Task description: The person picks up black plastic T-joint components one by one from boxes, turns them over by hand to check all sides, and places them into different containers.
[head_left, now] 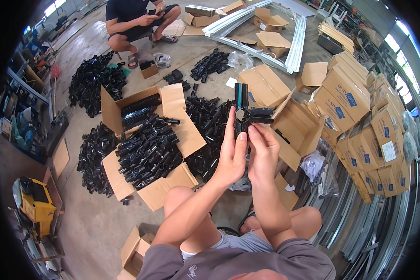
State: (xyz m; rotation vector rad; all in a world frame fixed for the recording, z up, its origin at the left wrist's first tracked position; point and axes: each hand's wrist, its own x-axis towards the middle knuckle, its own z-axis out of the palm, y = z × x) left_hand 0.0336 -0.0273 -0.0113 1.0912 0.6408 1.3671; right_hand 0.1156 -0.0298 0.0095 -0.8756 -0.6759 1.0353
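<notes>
Up in front of me, both hands hold a black tubular connector (241, 103) with several arms and a shiny grey centre; one arm points away, another to the right. My left hand (233, 156) grips its left side and lower end, index finger stretched along it. The fingers of my right hand (264, 148) pinch it from the lower right. To the left, an open carton (190, 133) holds a row of neatly stacked black pieces and a loose heap of connectors (149, 147). Another heap of black connectors (210, 123) lies on the floor just beyond my left hand.
More black piles (98, 81) lie to the left. A person (130, 21) sits at the far left, hands on a small object. An open carton (301, 128) stands right, by stacked sealed cartons (343, 95) and metal profiles (359, 228). A yellow machine (35, 205) stands left.
</notes>
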